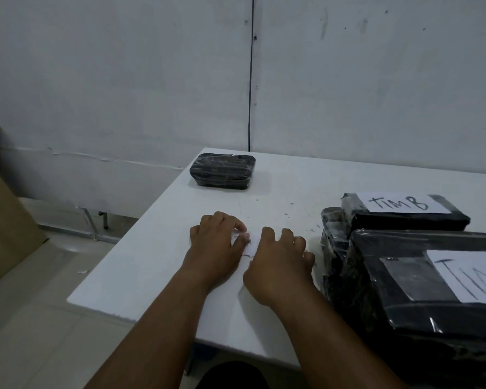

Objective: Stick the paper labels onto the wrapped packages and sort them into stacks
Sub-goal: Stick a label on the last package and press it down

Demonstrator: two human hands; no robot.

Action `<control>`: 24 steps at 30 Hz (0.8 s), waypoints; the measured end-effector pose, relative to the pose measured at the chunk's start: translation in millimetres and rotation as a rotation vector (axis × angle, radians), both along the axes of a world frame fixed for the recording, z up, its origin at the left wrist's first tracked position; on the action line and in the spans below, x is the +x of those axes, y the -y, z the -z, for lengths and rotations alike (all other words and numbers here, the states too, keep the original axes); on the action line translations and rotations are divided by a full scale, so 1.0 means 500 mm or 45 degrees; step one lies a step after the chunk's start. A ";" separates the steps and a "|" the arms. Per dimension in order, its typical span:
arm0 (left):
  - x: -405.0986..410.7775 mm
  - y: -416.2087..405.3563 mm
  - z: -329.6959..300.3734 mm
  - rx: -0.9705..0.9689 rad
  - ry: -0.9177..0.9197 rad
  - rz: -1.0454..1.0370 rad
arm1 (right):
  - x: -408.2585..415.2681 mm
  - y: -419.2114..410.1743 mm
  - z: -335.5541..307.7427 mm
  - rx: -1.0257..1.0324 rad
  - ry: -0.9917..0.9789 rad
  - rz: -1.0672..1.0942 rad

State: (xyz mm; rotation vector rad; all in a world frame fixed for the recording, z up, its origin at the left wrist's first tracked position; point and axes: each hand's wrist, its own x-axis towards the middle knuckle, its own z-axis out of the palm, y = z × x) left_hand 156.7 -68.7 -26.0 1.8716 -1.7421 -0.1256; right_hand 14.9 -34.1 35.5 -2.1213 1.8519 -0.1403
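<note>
Item: paper label, small white slip with dark handwriting, lying flat on the white table near its middle, mostly covered by both hands.

Left hand: fingers curled, fingertips pinching or lifting the label's left edge. Right hand: fingers bent over the label's right part; whether it pinches the slip or only presses it, I cannot tell.

Unlabelled wrapped package: black, film-wrapped, alone at the far left corner, well apart from the hands.

Labelled packages: black, stacked at the right, white slips reading "TIM B" on top; nearest one partly out of view.

Step in hand, as judged: freeing the label from the table. Advice: lift by one edge only, keep the slip flat and uncreased, carry it writing-up to the far package, centre it, press down smoothly.
</note>
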 end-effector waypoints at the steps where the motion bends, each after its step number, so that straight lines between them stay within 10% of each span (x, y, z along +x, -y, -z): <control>1: -0.001 0.002 -0.001 0.005 -0.005 -0.003 | 0.000 0.000 0.001 0.010 0.010 0.007; 9: -0.008 0.021 -0.012 0.008 -0.157 0.027 | -0.003 0.006 0.001 0.113 0.126 0.040; 14: 0.008 -0.015 -0.036 -0.140 -0.679 0.042 | -0.006 0.009 -0.006 0.026 0.193 0.150; 24: 0.018 -0.032 -0.073 -0.261 -0.744 0.169 | -0.012 0.037 -0.025 0.113 1.468 0.497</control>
